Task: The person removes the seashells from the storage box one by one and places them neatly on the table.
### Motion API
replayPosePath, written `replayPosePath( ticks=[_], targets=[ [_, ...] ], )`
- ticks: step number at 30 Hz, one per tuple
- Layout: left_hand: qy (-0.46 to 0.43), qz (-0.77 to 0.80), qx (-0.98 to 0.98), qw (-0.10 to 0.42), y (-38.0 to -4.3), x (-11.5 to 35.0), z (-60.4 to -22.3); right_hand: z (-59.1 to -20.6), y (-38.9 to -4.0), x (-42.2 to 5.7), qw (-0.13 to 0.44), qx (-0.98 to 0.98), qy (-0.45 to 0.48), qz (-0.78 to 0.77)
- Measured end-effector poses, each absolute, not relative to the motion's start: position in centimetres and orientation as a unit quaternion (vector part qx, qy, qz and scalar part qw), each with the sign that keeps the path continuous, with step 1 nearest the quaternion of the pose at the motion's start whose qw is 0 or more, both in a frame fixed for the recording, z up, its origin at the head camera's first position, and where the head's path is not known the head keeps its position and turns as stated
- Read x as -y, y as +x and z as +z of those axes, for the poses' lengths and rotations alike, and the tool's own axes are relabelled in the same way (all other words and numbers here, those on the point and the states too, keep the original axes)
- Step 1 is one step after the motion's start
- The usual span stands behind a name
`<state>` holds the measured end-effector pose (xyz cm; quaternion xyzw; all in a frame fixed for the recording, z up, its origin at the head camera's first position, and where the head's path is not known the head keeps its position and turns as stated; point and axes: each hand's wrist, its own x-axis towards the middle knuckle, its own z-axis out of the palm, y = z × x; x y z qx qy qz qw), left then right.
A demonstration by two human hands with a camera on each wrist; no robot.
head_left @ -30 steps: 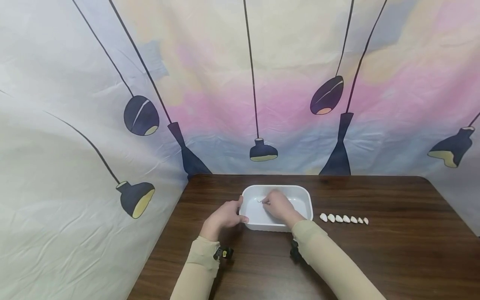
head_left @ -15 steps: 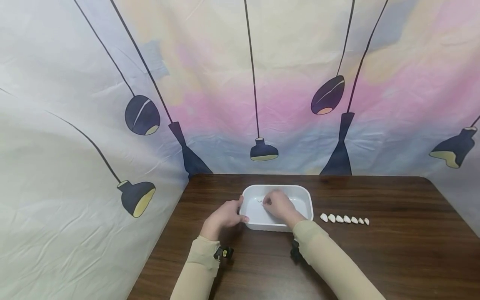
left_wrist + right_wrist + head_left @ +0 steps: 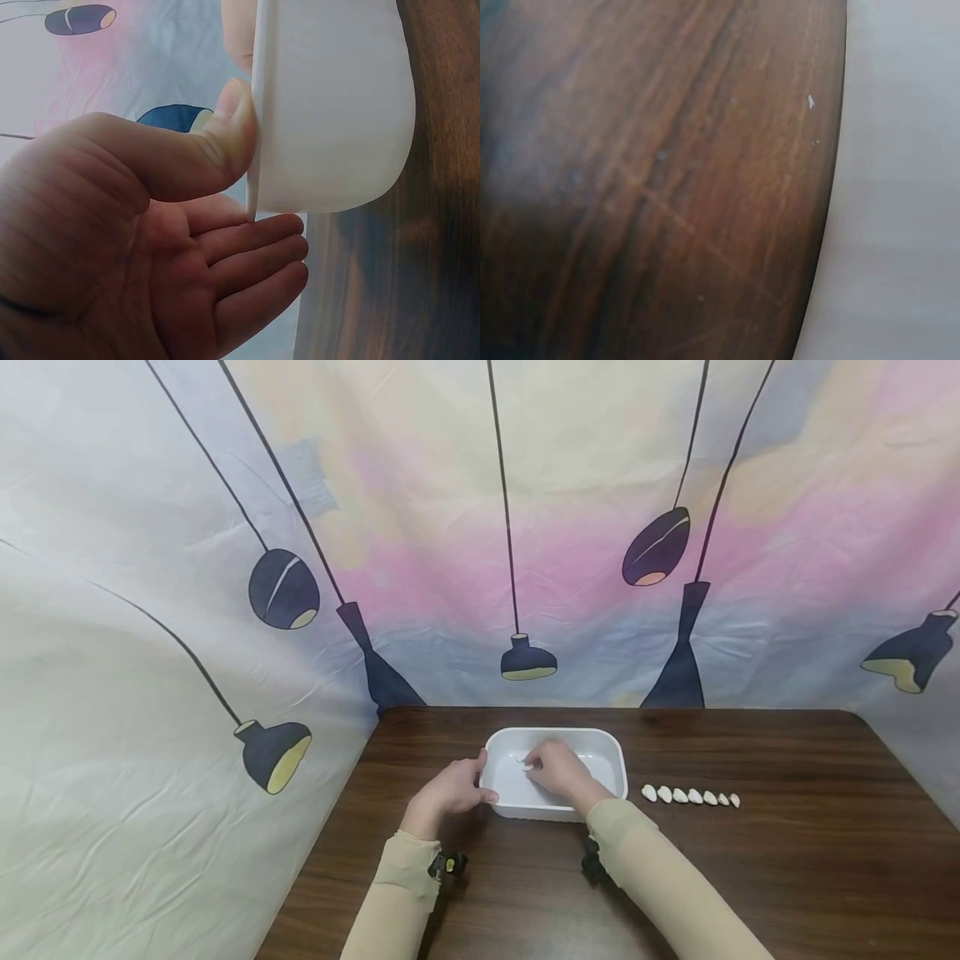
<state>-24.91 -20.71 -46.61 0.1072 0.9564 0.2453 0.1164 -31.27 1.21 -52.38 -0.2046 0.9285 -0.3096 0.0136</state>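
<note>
A white rectangular tray sits on the brown wood table. My left hand holds its left end; in the left wrist view the thumb presses the rim and the other fingers lie outside the wall. Inside the tray my right hand reaches down, its fingertips pinching a small white piece that looks like a seashell. Another small pale piece lies just beyond those fingertips. The right wrist view has only the tray's wall and tabletop, with the hand out of sight.
To the right of the tray, several white seashells lie in a row on the table, smaller ones at the right end. A printed cloth with hanging lamps rises behind the table and at its left.
The right fingers have shifted slightly within the tray, and the white piece at their tips shows more clearly. The left hand, tray and row of shells keep their places.
</note>
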Motion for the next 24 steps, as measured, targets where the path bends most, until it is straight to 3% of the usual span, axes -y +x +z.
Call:
replayPosePath(
  ticks=[24],
  targets=[
    [0.104, 0.259, -0.953, 0.117, -24.8, 20.78, -46.64, -52.75, -31.26, -1.04, 0.037, -0.926, -0.234, -0.295]
  ],
)
